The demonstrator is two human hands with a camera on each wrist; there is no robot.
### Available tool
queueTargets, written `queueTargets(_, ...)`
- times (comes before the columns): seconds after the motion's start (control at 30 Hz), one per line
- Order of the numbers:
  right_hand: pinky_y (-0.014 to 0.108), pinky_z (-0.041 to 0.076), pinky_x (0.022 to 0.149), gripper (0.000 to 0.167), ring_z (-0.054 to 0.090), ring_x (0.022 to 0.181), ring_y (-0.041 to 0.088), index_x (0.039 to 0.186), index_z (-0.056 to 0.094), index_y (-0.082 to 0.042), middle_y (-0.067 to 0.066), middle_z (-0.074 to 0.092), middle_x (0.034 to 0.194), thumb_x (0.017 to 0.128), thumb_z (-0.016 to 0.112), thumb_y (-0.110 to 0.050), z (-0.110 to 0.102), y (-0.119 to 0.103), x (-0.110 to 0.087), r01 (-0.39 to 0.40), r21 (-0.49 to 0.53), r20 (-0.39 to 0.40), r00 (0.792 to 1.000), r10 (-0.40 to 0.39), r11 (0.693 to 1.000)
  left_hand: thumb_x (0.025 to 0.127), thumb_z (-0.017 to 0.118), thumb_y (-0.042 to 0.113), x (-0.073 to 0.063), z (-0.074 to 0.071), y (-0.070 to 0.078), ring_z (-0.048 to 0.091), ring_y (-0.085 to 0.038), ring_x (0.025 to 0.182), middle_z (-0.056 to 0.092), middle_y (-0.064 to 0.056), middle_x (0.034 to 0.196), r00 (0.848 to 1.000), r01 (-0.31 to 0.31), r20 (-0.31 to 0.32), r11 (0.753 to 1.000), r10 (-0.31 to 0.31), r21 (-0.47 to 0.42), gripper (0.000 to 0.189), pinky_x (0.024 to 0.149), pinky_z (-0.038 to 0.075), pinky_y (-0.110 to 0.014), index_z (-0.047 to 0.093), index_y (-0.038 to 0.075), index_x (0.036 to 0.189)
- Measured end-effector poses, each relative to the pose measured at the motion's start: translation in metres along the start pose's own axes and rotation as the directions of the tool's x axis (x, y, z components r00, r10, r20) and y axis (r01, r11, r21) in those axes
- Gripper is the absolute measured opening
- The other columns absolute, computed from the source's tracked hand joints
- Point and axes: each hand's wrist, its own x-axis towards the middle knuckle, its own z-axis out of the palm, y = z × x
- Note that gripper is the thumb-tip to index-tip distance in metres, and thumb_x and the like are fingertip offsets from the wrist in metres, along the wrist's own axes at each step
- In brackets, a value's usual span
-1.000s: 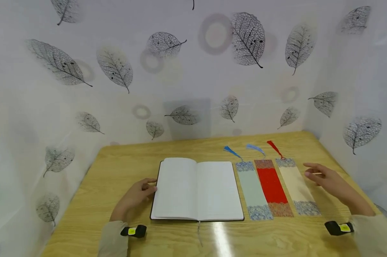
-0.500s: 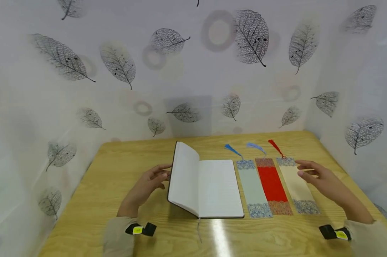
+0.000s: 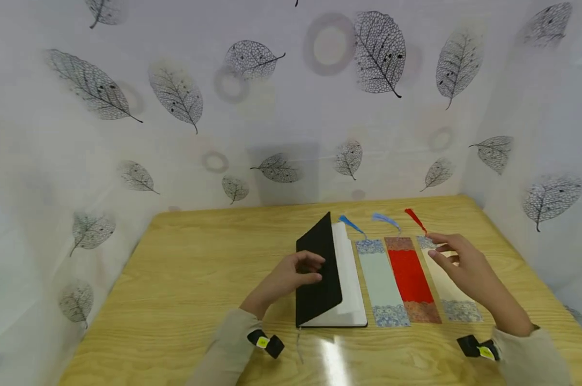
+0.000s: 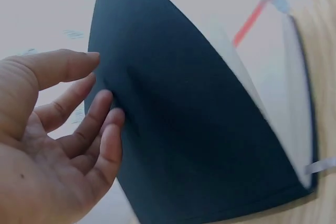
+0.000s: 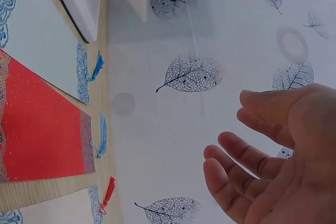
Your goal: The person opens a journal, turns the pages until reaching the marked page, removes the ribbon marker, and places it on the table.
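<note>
A black-covered notebook [image 3: 319, 303] stands partly closed, its left cover tilted up over the white pages [image 3: 351, 279]. My left hand [image 3: 283, 276] is at the outside of that cover, fingers loosely bent with fingertips right at it; the left wrist view shows the dark cover [image 4: 178, 103] beside the fingertips. My right hand [image 3: 469, 271] hovers over the cream bookmark [image 3: 449, 292] and hides part of it. Its fingers are relaxed and hold nothing in the right wrist view. Left of it lie a red bookmark [image 3: 409, 276] and a pale green bookmark [image 3: 380, 276].
Blue [image 3: 351, 222], light blue [image 3: 384, 219] and red tassels [image 3: 414, 219] extend from the bookmarks' far ends. A thin grey ribbon [image 3: 299, 348] trails from the notebook onto the wooden table [image 3: 199, 268]. A leaf-printed white curtain [image 3: 291, 107] encloses the back and sides.
The notebook's left side has risen from flat and swung rightward, showing its black cover. My left hand moved right with it. My right hand drifted left over the cream bookmark.
</note>
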Motion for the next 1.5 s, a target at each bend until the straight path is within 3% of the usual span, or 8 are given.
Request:
queueTargets(0.2, 0.015, 0.046, 0.069, 0.039, 0.043, 0.09, -0.016, 0.13, 0.054, 0.003, 0.023, 0.055, 0.119, 0.093, 0.062, -0.006, 0.012, -0.003, -0.001, 0.005, -0.022, 0.007, 1.0, -0.005, 1.0, 0.084, 0.075, 0.018, 0.021, 0.02, -0.015, 0.056, -0.015, 0.101, 0.06, -0.002, 0.113, 0.994, 0.077, 0.057, 0.973, -0.091, 0.216, 0.037, 0.089, 0.047, -0.031, 0.064, 0.015, 0.119)
queueTargets(0.4, 0.013, 0.048, 0.071, 0.042, 0.058, 0.091, 0.014, 0.131, 0.052, 0.004, 0.024, 0.055, 0.122, 0.093, 0.062, -0.009, 0.017, -0.003, 0.001, 0.009, -0.024, 0.045, 0.999, -0.008, 1.0, 0.076, 0.081, 0.041, 0.026, 0.033, -0.025, 0.049, -0.011, 0.096, 0.054, 0.004, 0.11, 0.986, 0.074, 0.076, 0.803, -0.147, 0.591, 0.06, 0.08, 0.045, -0.027, 0.057, 0.029, 0.13)
queueTargets(0.47, 0.012, 0.048, 0.073, 0.042, 0.058, 0.091, 0.013, 0.131, 0.052, 0.005, 0.025, 0.055, 0.122, 0.094, 0.062, -0.011, 0.018, -0.003, 0.001, 0.011, -0.013, 0.057, 0.998, -0.011, 1.0, 0.074, 0.081, 0.046, 0.026, 0.035, -0.025, 0.047, -0.011, 0.096, 0.053, 0.004, 0.111, 0.986, 0.059, 0.087, 0.779, -0.144, 0.624, 0.065, 0.078, 0.044, -0.026, 0.054, 0.032, 0.132)
queueTargets(0.6, 0.012, 0.048, 0.074, 0.042, 0.056, 0.092, 0.004, 0.132, 0.052, 0.004, 0.024, 0.055, 0.124, 0.094, 0.061, -0.013, 0.018, -0.003, -0.001, 0.012, -0.005, 0.07, 0.997, -0.012, 1.0, 0.074, 0.081, 0.046, 0.026, 0.035, -0.025, 0.045, -0.011, 0.096, 0.052, 0.004, 0.111, 0.985, 0.066, 0.088, 0.789, -0.15, 0.611, 0.066, 0.079, 0.043, -0.027, 0.054, 0.033, 0.133)
queueTargets(0.77, 0.014, 0.049, 0.074, 0.043, 0.059, 0.095, 0.028, 0.133, 0.051, 0.004, 0.026, 0.055, 0.124, 0.094, 0.061, -0.011, 0.019, -0.001, 0.002, -0.002, -0.02, 0.079, 0.997, 0.004, 1.0, 0.074, 0.081, 0.045, 0.029, 0.031, -0.027, 0.045, -0.012, 0.097, 0.052, 0.004, 0.112, 0.986, 0.08, 0.072, 0.794, -0.154, 0.603, 0.066, 0.08, 0.043, -0.028, 0.053, 0.033, 0.133)
queueTargets(1.0, 0.045, 0.053, 0.083, 0.048, 0.058, 0.105, 0.039, 0.138, 0.045, 0.005, 0.027, 0.053, 0.126, 0.097, 0.057, -0.017, 0.028, -0.004, 0.006, -0.062, 0.045, 0.161, 0.986, 0.054, 0.997, 0.075, 0.081, 0.043, 0.036, 0.031, -0.03, 0.043, -0.011, 0.098, 0.051, 0.004, 0.113, 0.985, 0.066, 0.094, 0.818, -0.146, 0.571, 0.065, 0.085, 0.043, -0.029, 0.053, 0.032, 0.133)
queueTargets(1.13, 0.052, 0.051, 0.085, 0.048, 0.057, 0.107, 0.039, 0.139, 0.044, 0.003, 0.025, 0.055, 0.123, 0.097, 0.057, -0.018, 0.037, -0.007, 0.008, -0.069, 0.06, 0.178, 0.982, 0.057, 0.996, 0.075, 0.082, 0.041, 0.037, 0.033, -0.03, 0.042, -0.011, 0.098, 0.05, 0.004, 0.113, 0.981, 0.083, 0.1, 0.83, -0.165, 0.551, 0.064, 0.085, 0.043, -0.029, 0.054, 0.033, 0.132)
queueTargets(1.5, 0.046, 0.053, 0.077, 0.049, 0.064, 0.096, 0.034, 0.141, 0.043, -0.002, 0.024, 0.058, 0.119, 0.098, 0.057, -0.021, 0.043, -0.012, 0.01, -0.069, 0.029, 0.207, 0.976, 0.062, 0.997, 0.077, 0.079, 0.042, 0.033, 0.033, -0.028, 0.041, -0.011, 0.099, 0.049, 0.004, 0.115, 0.978, 0.061, 0.129, 0.812, -0.166, 0.581, 0.063, 0.087, 0.042, -0.028, 0.053, 0.03, 0.133)
